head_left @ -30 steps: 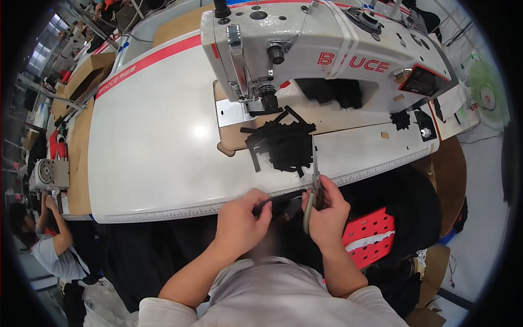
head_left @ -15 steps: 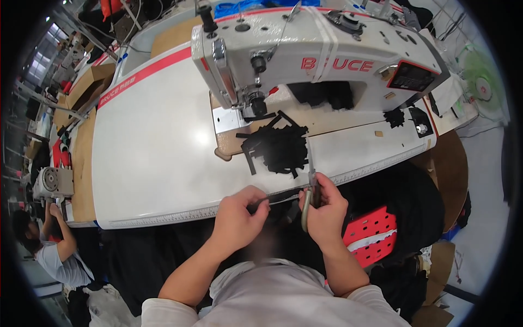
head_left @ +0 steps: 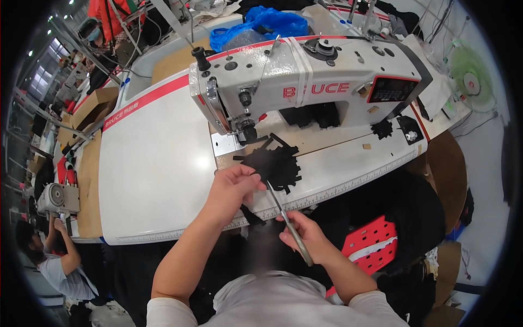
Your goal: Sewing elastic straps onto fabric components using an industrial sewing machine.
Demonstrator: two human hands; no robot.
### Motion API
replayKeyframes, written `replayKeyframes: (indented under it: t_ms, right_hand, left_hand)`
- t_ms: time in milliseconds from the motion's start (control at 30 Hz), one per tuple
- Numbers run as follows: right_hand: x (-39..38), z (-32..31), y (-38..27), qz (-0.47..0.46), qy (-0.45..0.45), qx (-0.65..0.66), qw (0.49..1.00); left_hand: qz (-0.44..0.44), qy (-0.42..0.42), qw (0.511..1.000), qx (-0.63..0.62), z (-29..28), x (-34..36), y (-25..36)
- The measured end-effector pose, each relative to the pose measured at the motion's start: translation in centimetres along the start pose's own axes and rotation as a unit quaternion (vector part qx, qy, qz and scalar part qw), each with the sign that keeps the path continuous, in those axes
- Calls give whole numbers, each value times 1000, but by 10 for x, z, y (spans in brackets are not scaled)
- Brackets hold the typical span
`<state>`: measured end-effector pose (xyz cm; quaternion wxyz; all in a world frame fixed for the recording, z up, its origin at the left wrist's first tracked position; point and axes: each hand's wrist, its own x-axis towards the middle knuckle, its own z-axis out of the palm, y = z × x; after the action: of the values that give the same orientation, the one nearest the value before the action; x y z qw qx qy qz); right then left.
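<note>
Both hands meet: left hand (head_left: 231,188) pinches black strip (head_left: 251,214), scissors (head_left: 289,226) beside.

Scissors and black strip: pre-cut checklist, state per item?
1. Left hand pinches a black strip at the table edge: ok.
2. Right hand grips the scissors: ok.
3. Blades point up toward the left hand's fingers; clearance: cannot tell.
4. Blades open or closed: cannot tell.
5. Pile of black strips lies apart from the needle area of the sewing machine: ok.
</note>
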<state>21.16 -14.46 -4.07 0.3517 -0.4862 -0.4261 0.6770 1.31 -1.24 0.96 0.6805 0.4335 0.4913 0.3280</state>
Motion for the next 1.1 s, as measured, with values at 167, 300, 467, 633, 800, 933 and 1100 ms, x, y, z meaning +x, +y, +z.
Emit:
replayKeyframes:
  t_ms: [167, 300, 467, 633, 800, 933, 1100]
  right_hand:
    - [19, 2, -8, -36, 22, -40, 998]
    - [23, 8, -19, -49, 24, -64, 996]
    - [24, 10, -21, -94, 73, -108, 987]
    - [27, 4, -24, -56, 49, -116, 990]
    - [30, 3, -17, -92, 84, -108, 986]
    - [34, 12, -28, -127, 97, -63, 985]
    - [38, 23, -38, -115, 98, 21, 988]
  left_hand:
    - [-8, -3, 1000, -2, -2, 1, -9]
    - [-9, -15, 1000, 11, -4, -1, -8]
    - [-14, -17, 1000, 16, -8, -2, -7]
    - [-20, -22, 999, 14, -15, 1, -8]
    - [-27, -44, 998, 33, -19, -8, -15]
    - [-22, -67, 997, 27, -21, -28, -24]
    - [-25, -104, 993, 45, -16, -39, -22]
